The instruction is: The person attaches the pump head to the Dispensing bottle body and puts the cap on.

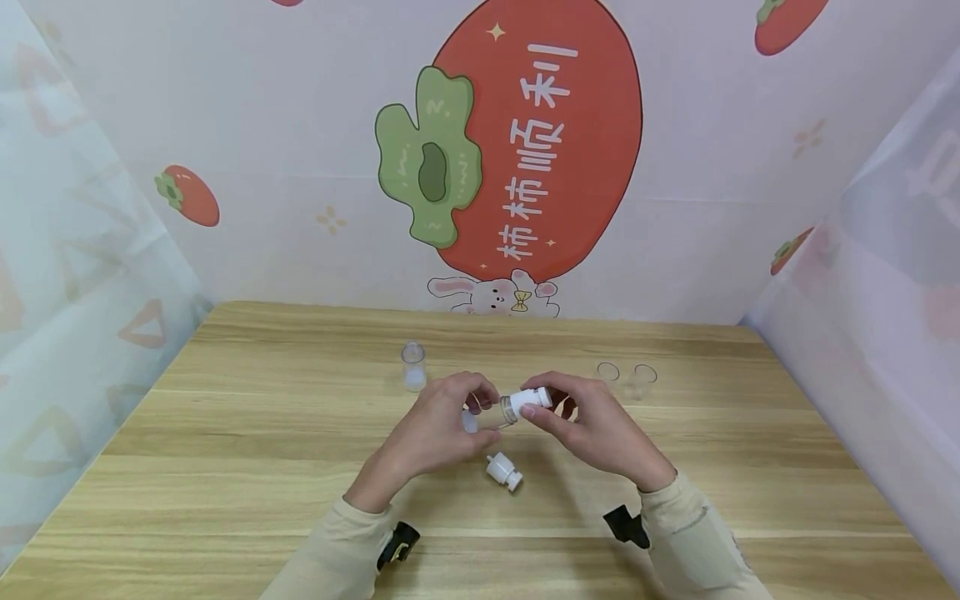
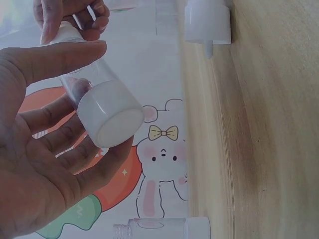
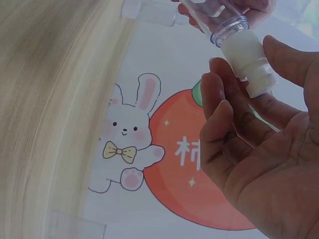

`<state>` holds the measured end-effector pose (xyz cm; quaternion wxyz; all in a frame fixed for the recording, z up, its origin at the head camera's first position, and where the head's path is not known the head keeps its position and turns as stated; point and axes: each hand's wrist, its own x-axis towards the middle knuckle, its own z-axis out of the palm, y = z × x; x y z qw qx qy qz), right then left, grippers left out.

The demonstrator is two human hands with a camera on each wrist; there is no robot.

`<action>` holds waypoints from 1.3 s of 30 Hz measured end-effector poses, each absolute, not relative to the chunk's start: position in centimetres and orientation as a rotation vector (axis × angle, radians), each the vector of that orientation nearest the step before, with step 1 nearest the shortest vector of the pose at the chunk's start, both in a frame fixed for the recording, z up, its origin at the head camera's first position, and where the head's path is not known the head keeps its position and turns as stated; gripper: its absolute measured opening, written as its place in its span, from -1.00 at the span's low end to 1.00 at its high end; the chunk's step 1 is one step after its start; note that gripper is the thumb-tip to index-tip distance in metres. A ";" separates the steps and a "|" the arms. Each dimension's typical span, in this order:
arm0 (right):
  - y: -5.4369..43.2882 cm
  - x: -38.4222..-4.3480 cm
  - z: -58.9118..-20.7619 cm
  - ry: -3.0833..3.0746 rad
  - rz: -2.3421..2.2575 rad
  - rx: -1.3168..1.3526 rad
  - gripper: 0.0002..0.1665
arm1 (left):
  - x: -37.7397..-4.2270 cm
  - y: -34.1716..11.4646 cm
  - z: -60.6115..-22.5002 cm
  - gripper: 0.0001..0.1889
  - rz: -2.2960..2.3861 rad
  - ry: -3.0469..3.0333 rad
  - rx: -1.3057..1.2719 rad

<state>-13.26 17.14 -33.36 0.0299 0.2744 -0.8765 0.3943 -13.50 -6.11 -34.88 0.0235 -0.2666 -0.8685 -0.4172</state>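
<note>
2nd btl (image 1: 413, 367): upright on tbl (image 1: 247, 417), just beyond my L hand (image 1: 442, 417).
L grip: I hold clear btl (image 2: 110, 115), tilted, above tbl.
Loose pump (image 1: 504, 472): on its side, nearer me.
White pump (image 1: 529, 402): at btl neck; my R hand (image 1: 600, 421) pinches it.
Clear caps (image 1: 641, 388): 2, beyond R hand.

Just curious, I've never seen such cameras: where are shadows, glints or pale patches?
Head: soft shadows on the table around the loose white pump; left wrist: upper left corner washed out; right wrist: glints on the clear bottle, right hand partly shaded.
</note>
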 end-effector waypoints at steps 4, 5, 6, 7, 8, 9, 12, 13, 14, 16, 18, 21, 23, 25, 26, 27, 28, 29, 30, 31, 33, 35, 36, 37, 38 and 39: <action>17.1 -13.3 -33.4 -2.712 1.223 0.835 -0.70 | -13.5 -6.1 -34.9 -0.67 -1.316 -2.675 -0.845; 17.1 -13.3 -33.3 -2.711 1.225 0.836 -0.68 | -13.6 -6.2 -34.9 -0.67 -1.320 -2.673 -0.850; 17.2 -13.3 -33.3 -2.708 1.229 0.839 -0.66 | -13.6 -6.2 -34.9 -0.67 -1.325 -2.671 -0.852; 17.2 -13.3 -33.3 -2.707 1.232 0.842 -0.64 | -13.6 -6.2 -34.9 -0.67 -1.327 -2.671 -0.852; 17.2 -13.3 -33.3 -2.706 1.235 0.846 -0.62 | -13.6 -6.2 -35.0 -0.67 -1.330 -2.671 -0.852; 17.2 -13.2 -33.2 -2.707 1.235 0.846 -0.60 | -13.6 -6.2 -35.0 -0.67 -1.334 -2.673 -0.850; 17.3 -13.1 -33.1 -2.706 1.232 0.854 -0.55 | -13.7 -6.2 -35.0 -0.67 -1.336 -2.680 -0.842; 17.3 -13.1 -33.1 -2.702 1.229 0.859 -0.54 | -13.7 -6.2 -35.0 -0.67 -1.337 -2.683 -0.839; 17.3 -13.1 -33.1 -2.695 1.228 0.867 -0.53 | -13.7 -6.2 -35.0 -0.67 -1.339 -2.686 -0.838; 17.4 -13.0 -33.0 -2.679 1.229 0.888 -0.52 | -13.7 -6.2 -35.0 -0.66 -1.339 -2.690 -0.834; 17.5 -13.1 -33.1 -2.662 1.235 0.912 -0.51 | -13.7 -6.2 -34.9 -0.67 -1.342 -2.693 -0.833; 17.6 -13.1 -33.1 -2.649 1.245 0.934 -0.51 | -13.7 -6.2 -35.0 -0.67 -1.346 -2.693 -0.834; 17.6 -13.1 -33.1 -2.642 1.249 0.945 -0.51 | -13.7 -6.2 -35.0 -0.67 -1.341 -2.693 -0.833; 17.6 -13.1 -33.1 -2.640 1.250 0.954 -0.52 | -13.7 -6.2 -35.0 -0.67 -1.330 -2.693 -0.832; 17.6 -13.1 -33.1 -2.639 1.251 0.958 -0.52 | -13.7 -6.2 -35.0 -0.67 -1.324 -2.693 -0.832; 17.6 -13.1 -33.1 -2.640 1.251 0.960 -0.53 | -13.6 -6.2 -35.0 -0.67 -1.319 -2.694 -0.831; 17.5 -13.1 -33.1 -2.641 1.251 0.961 -0.54 | -13.6 -6.2 -35.0 -0.67 -1.313 -2.695 -0.830; 17.5 -13.1 -33.1 -2.643 1.249 0.962 -0.54 | -13.6 -6.3 -35.0 -0.66 -1.307 -2.696 -0.830; 17.5 -13.1 -33.1 -2.645 1.247 0.961 -0.55 | -13.6 -6.3 -35.0 -0.66 -1.305 -2.696 -0.832; 17.5 -13.0 -33.1 -2.647 1.245 0.959 -0.56 | -13.6 -6.3 -35.0 -0.66 -1.303 -2.695 -0.834; 17.4 -13.0 -33.0 -2.649 1.239 0.955 -0.57 | -13.6 -6.3 -35.0 -0.66 -1.304 -2.691 -0.838; 17.4 -13.0 -33.0 -2.649 1.232 0.954 -0.58 | -13.6 -6.3 -35.0 -0.66 -1.306 -2.683 -0.844; 17.4 -13.0 -33.0 -2.649 1.229 0.952 -0.58 | -13.6 -6.2 -35.0 -0.66 -1.308 -2.679 -0.847; 17.4 -13.0 -33.0 -2.649 1.227 0.952 -0.58 | -13.6 -6.2 -35.0 -0.66 -1.310 -2.676 -0.849; 17.4 -13.0 -33.0 -2.650 1.224 0.950 -0.59 | -13.7 -6.2 -35.0 -0.66 -1.314 -2.672 -0.851; 17.4 -13.0 -33.0 -2.651 1.223 0.947 -0.60 | -13.7 -6.2 -35.0 -0.66 -1.316 -2.668 -0.852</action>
